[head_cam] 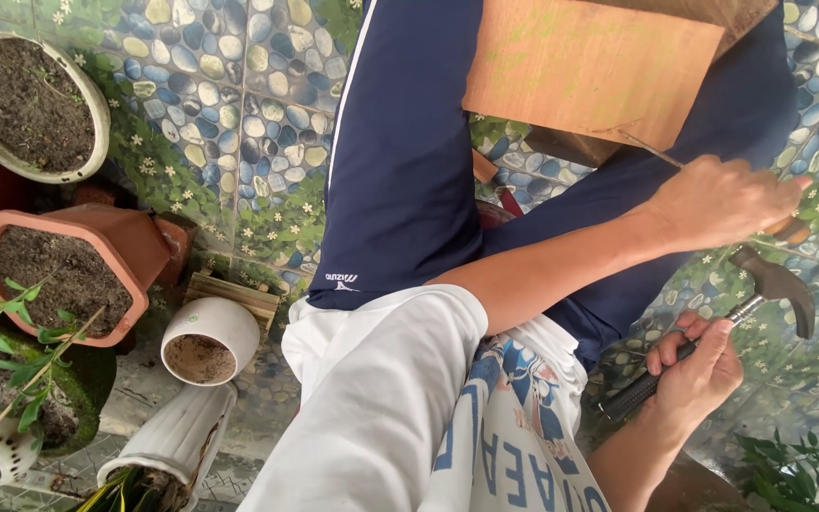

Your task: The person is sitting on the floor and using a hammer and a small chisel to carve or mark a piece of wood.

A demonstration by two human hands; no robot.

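Observation:
My left hand [722,201] reaches across my navy-clad legs and grips a thin metal tool with a brown wooden handle [791,228]. The tool's blade [651,150] touches the lower corner of a wooden board [590,66] propped between my knees. Just below, my right hand [699,368] is closed around the black grip of a claw hammer. The hammer's dark head [781,284] hangs a little under the tool's handle without touching it. A white shirt sleeve [381,398] covers my left upper arm.
Pots crowd the left side: a white bowl of soil [35,100], a terracotta planter [59,270], a small white pot [206,341] tipped on its side, and a ribbed white pot [177,438]. Green plants [779,469] grow at bottom right. The ground has pebble-pattern tiles [239,85].

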